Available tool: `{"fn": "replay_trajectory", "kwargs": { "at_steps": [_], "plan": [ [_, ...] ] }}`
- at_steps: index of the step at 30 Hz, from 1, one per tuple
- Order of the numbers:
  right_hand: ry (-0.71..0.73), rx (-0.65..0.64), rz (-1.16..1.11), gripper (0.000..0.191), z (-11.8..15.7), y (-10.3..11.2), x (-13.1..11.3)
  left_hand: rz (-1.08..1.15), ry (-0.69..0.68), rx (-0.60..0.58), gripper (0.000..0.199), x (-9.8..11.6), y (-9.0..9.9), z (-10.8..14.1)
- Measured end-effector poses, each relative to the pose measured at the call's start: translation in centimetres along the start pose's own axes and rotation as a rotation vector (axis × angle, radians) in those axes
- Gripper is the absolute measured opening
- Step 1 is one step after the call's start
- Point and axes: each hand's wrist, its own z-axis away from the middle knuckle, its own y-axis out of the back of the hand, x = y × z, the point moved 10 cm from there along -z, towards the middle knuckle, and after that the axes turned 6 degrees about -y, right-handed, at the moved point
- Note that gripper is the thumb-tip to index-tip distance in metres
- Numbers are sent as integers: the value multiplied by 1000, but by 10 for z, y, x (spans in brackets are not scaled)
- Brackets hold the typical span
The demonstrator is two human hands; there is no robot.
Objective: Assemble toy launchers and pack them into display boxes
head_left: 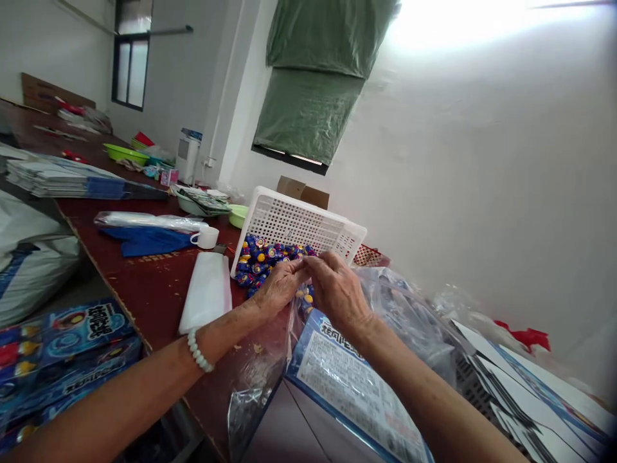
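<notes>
I record one blue-and-white printed box (354,379), tilted, at the table's (159,292) edge; clear plastic film (248,408), wrinkled and loose, lies along one side.

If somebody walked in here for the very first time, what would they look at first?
Probably the heap of shiny blue-and-yellow trinkets at the white basket, just beyond the left hand and right hand. Next, maybe the big blue printed box below the hands, then the green sheet high on the wall.
</notes>
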Motion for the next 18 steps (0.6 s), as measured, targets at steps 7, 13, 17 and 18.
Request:
{"fn": "replay_trajectory", "kwargs": {
  "at_steps": [7, 13, 17, 18],
  "plan": [
    [46, -23, 108, 16, -9, 7, -4, -97, -4, -53, 32, 11, -2, -2],
    [-41, 27, 53, 15, -19, 13, 6, -162, 2, -69, 26, 13, -3, -4],
    [-549, 177, -751, 16, -9, 36, 80, -93, 94, -20, 31, 8, -5, -4],
    [-682, 190, -994, 17, 1, 42, 101, -68, 139, 29, 31, 7, -2, -1]
  ]
}}
